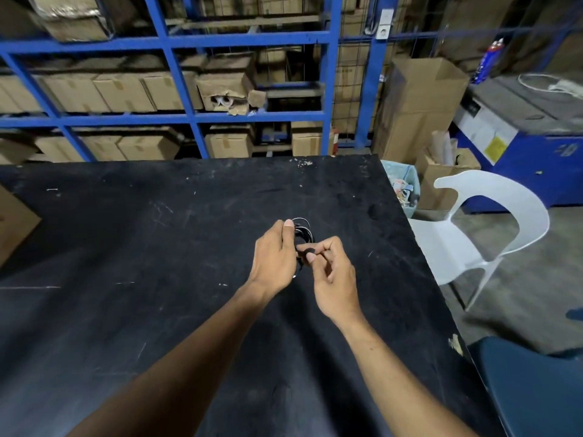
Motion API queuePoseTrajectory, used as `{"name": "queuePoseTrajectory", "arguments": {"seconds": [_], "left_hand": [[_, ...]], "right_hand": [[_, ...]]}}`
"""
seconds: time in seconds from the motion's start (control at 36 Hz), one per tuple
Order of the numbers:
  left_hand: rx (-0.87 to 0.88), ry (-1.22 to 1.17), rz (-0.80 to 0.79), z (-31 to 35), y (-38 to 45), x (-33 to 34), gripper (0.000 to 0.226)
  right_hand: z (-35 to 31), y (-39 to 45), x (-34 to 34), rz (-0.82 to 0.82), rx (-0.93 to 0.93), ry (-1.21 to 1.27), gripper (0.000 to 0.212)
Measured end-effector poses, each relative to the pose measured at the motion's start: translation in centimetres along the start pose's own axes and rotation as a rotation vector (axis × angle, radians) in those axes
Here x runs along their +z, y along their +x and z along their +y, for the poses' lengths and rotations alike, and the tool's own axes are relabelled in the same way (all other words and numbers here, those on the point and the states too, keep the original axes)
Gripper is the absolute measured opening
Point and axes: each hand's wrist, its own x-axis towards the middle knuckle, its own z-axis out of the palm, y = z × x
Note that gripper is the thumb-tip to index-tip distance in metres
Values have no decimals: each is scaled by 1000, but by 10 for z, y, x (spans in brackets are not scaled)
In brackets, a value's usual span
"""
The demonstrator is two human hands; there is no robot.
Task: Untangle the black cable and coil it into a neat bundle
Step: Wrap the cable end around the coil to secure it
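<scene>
The black cable [303, 231] is gathered in small loops, held just above the black table [157, 247], right of its middle. My left hand [275, 257] grips the loops from the left, thumb pressed on top of them. My right hand [332, 269] pinches a short black piece of the cable, perhaps an end or strap, between thumb and forefinger right beside the loops. Most of the bundle is hidden behind my left hand's fingers, and the cable is hard to tell from the dark tabletop.
A white plastic chair [492, 228] stands off the table's right edge, with a bin [405, 184] and cardboard boxes [422, 99] behind it. Blue shelving [195, 118] full of cartons runs along the far side. A blue seat [536, 383] sits at lower right.
</scene>
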Motion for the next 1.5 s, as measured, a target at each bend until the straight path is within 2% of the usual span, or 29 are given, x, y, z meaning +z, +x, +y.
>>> {"name": "queuePoseTrajectory", "arguments": {"seconds": [0.14, 0.25, 0.33, 0.67, 0.78, 0.92, 1.11, 1.33, 1.5], "left_hand": [[20, -3, -17, 5, -4, 1, 47], [76, -7, -15, 8, -8, 1, 45], [107, 9, 3, 5, -7, 2, 45], [-61, 57, -135, 26, -11, 6, 39], [21, 96, -155, 26, -14, 7, 38], [12, -8, -188, 22, -18, 10, 37], [-43, -179, -148, 18, -16, 15, 37], [59, -106, -126, 18, -19, 11, 28], [73, -114, -83, 19, -22, 14, 22]], "right_hand": [[-9, 2, 3, 62, -32, -7, 23], [-9, 5, 4, 114, 7, 27, 10], [-11, 4, 4, 133, -38, 47, 12], [-8, 0, -11, 119, -163, -19, 11], [-6, -2, -14, 122, -171, -37, 11], [-8, -1, -18, 115, -155, -53, 14], [-7, 0, -22, 71, -153, -74, 16], [-7, 2, -20, 129, -170, -102, 11], [-10, 4, -16, 183, -298, -284, 26]]}}
